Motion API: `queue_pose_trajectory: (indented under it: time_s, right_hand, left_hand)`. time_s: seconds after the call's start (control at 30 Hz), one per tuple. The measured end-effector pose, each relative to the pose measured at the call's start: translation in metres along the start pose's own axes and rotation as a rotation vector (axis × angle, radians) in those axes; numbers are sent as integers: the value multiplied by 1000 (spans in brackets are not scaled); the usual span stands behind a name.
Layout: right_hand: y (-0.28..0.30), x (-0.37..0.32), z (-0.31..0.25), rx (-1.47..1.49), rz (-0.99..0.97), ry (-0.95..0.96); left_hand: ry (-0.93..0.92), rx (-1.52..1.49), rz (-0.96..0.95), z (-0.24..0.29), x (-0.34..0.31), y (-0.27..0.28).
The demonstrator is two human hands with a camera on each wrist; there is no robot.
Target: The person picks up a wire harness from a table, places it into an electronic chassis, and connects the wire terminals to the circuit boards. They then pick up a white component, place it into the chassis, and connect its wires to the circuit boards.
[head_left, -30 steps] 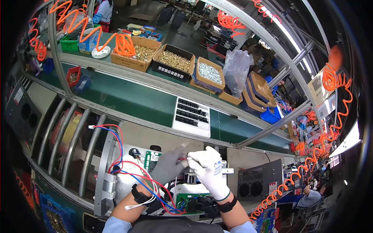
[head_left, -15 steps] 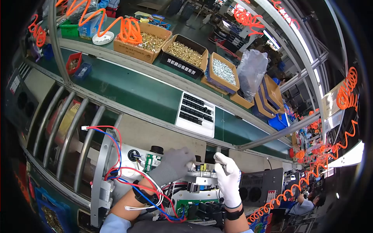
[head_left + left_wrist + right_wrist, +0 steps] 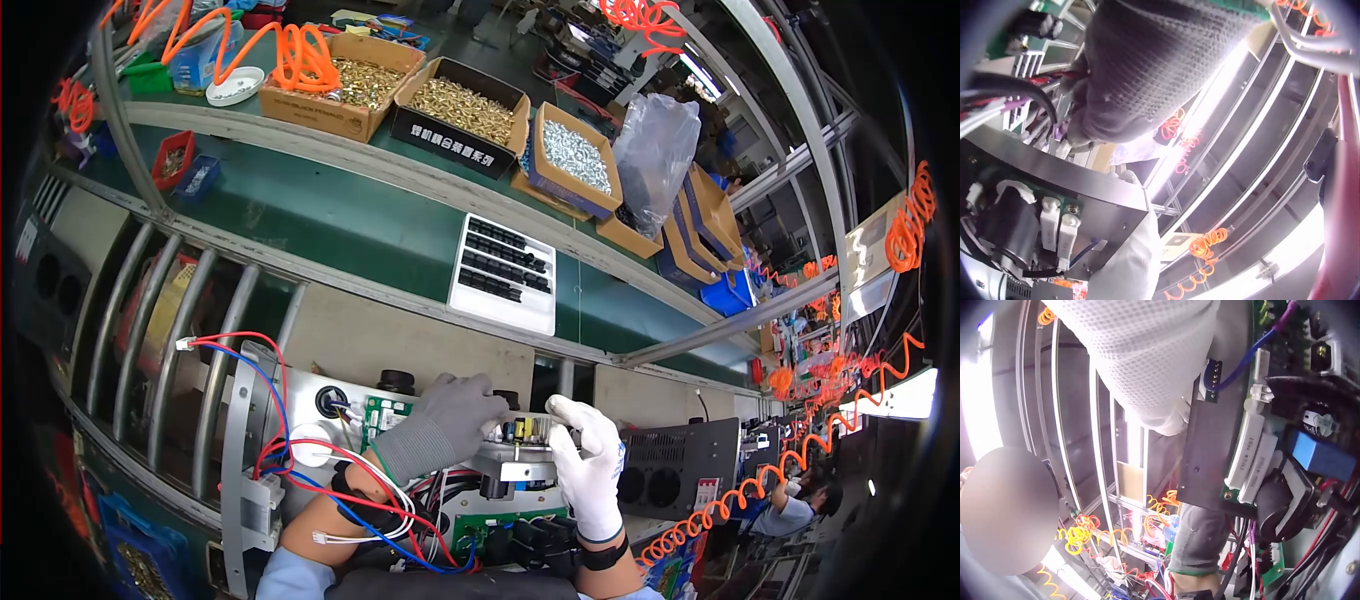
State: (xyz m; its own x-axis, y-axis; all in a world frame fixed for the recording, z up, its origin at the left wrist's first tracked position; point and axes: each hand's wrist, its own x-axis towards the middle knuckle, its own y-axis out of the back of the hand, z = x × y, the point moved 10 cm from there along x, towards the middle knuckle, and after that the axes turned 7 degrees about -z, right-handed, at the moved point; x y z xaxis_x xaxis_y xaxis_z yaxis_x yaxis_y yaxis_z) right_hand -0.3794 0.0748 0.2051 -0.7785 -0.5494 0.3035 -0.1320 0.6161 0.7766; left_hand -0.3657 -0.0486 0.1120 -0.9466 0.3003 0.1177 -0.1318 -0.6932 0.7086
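Note:
My left hand [image 3: 450, 420], in a grey glove, reaches over an opened machine's white housing [image 3: 345, 385]. In the left wrist view, its curled fingers pinch a small white plug [image 3: 1064, 149] with purple wires, just beyond a metal plate [image 3: 1054, 172]. This plate carries a circuit board with a black cylindrical part [image 3: 1009, 219] and white resistors [image 3: 1246, 447]. My right hand [image 3: 590, 465], white-gloved, holds the board assembly at its right end, thumb and fingers at the edge. Loose red, blue and white wires [image 3: 330, 490] drape across my left forearm. The left fingertips are partly hidden in the head view.
A white tray [image 3: 543, 310] of black parts lies on the green conveyor [image 3: 330, 210]. Boxes of brass [image 3: 465, 110] and silvery fasteners [image 3: 575, 155] line the far shelf. A dark vented case [image 3: 680, 465] stands right, metal rollers [image 3: 215, 370] left. Orange coiled hoses [image 3: 780, 470] hang around.
My right hand has moved from beside the left hand to the right end of the board assembly. The left hand stays near the assembly's far left side, fingers now lower. The head view has shifted.

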Motion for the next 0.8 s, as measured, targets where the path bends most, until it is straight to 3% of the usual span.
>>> queue_pose_trajectory:
  time_s: [0.3, 0.37, 0.7, 0.8]
  right_hand:
    - [0, -2, -2, -43, 8, 17]
    - [1, -3, -4, -71, 4, 31]
    - [4, -2, -10, -74, 43, 54]
    - [3, 3, -2, 44, 43, 12]
  left_hand:
    - [-81, -114, -20, -4, 1, -11]
    - [-126, -270, 1, -4, 0, -11]
    - [-192, -267, 19, 4, -4, -13]
    - [-80, -344, 135, -8, -12, -12]
